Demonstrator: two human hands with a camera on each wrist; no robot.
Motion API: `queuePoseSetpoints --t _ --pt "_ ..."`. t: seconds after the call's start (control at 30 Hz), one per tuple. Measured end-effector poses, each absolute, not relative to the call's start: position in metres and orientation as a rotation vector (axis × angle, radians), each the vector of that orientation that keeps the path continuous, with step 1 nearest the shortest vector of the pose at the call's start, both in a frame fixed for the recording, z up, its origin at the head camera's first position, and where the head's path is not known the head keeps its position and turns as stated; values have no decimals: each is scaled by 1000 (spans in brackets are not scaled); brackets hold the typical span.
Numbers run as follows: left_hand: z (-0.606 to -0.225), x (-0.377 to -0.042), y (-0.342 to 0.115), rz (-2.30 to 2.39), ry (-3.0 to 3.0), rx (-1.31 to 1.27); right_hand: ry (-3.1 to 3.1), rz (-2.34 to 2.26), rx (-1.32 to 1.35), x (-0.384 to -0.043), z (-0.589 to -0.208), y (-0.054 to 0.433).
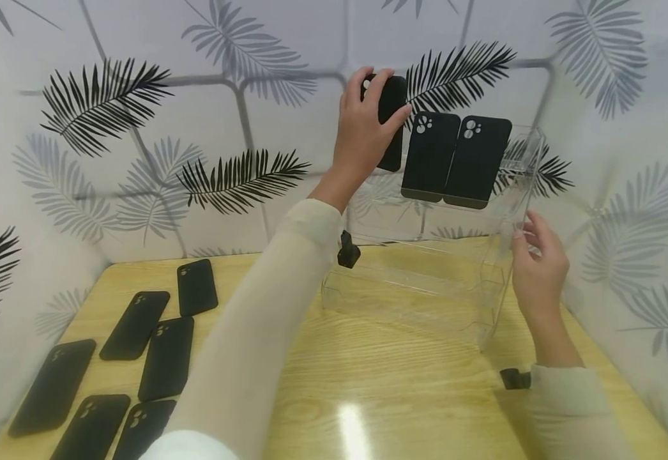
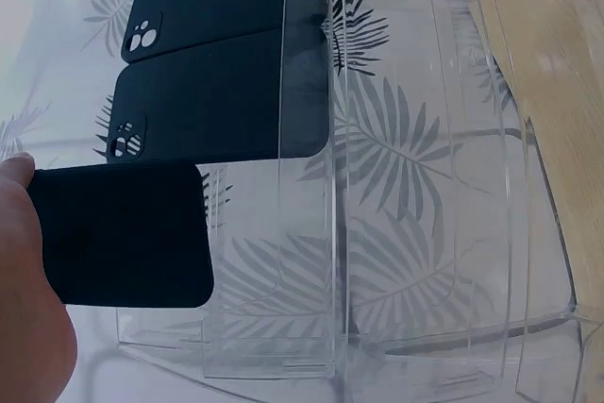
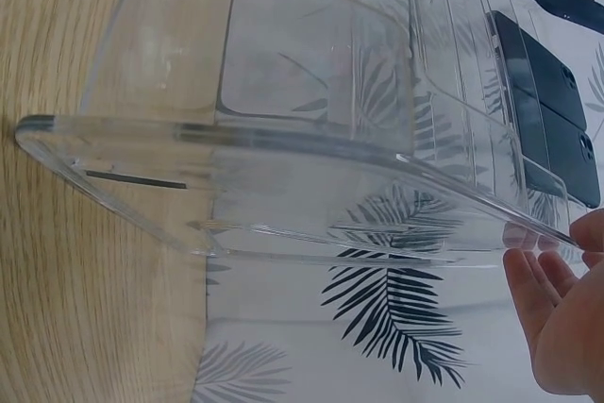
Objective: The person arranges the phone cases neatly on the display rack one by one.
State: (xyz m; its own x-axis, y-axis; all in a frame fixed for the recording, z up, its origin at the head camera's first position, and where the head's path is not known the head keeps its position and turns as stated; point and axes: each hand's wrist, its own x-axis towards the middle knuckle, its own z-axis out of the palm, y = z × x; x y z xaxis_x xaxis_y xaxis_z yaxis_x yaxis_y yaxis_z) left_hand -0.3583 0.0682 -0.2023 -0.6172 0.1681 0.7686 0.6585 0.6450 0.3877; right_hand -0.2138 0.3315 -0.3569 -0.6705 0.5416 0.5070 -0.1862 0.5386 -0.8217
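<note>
My left hand (image 1: 361,134) grips a black phone case (image 1: 393,105) by its sides, above the left part of the top tier of a clear acrylic display stand (image 1: 414,318). Beside it, two black phone cases (image 1: 432,153) (image 1: 479,160) lean upright on that tier, camera holes at the top. In the left wrist view the held case (image 2: 127,238) is apart from the stand's front lip, its lower end nearest. With thumb and fingers, my right hand (image 1: 541,271) pinches the edge of the stand's right side panel. The right wrist view shows the fingertips (image 3: 521,266) at that edge.
Several black phone cases (image 1: 167,358) lie spread on the left of the wooden table (image 1: 368,383). Lower clear tiers of the stand step down towards the front. A wall with a leaf pattern (image 1: 288,38) stands close behind.
</note>
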Motion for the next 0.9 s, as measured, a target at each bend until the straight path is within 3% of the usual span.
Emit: queuePoseSetpoints --t 0.9 --pt "-231 -362 103 -686 -2361 -447 -2007 1164 -251 -214 -358 331"
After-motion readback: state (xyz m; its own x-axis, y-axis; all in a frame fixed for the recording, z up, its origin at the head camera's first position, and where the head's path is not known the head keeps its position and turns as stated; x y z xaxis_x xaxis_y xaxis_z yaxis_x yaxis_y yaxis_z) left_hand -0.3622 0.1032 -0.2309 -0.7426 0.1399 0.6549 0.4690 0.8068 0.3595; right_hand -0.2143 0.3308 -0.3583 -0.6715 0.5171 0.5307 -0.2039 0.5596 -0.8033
